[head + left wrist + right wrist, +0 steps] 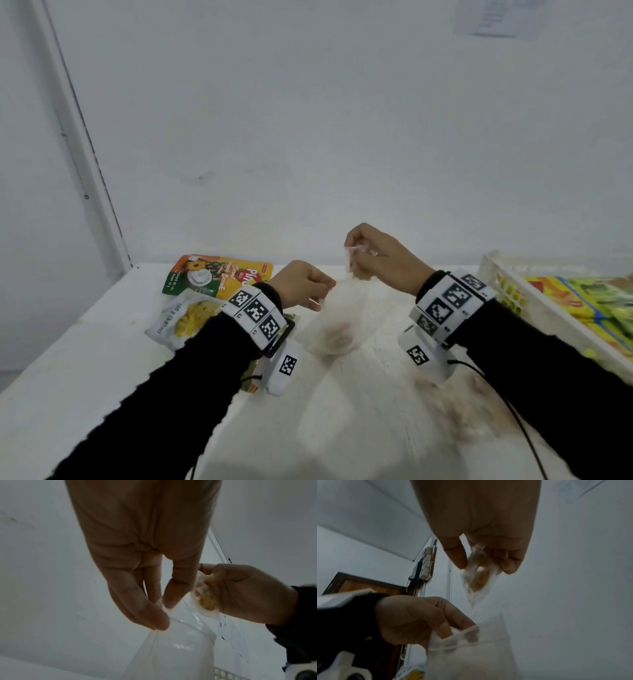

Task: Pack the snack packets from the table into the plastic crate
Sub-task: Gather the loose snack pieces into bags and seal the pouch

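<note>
- The clear packet is blurred by motion in the head view; only brownish contents near its bottom can be made out, and its outline fades into the white bench.
- A second smear of brown and pink lies on the bench beside the right forearm; what it is cannot be told.
- The plastic crate is cut off at the right edge; only its white perforated wall and some yellow and green packets inside show.
- The left wrist hides part of the white pouch with a yellow fruit picture; behind it lies the orange and green biscuit pouch, glossy and flat.
- The clear packet is thin, see-through film, limp and creased, hanging above the bench between the two hands.
- The left hand is raised above the bench, knuckles up; its thumb and fingers pinch the packet's upper left edge.
- The right hand is held higher and farther back, fingers curled, pinching a crumpled bit of clear film with yellow-brown crumbs in it; whether this is the packet's own corner or a separate small packet cannot be told.
- Both forearms wear black sleeves and white bands with black square markers.
</note>
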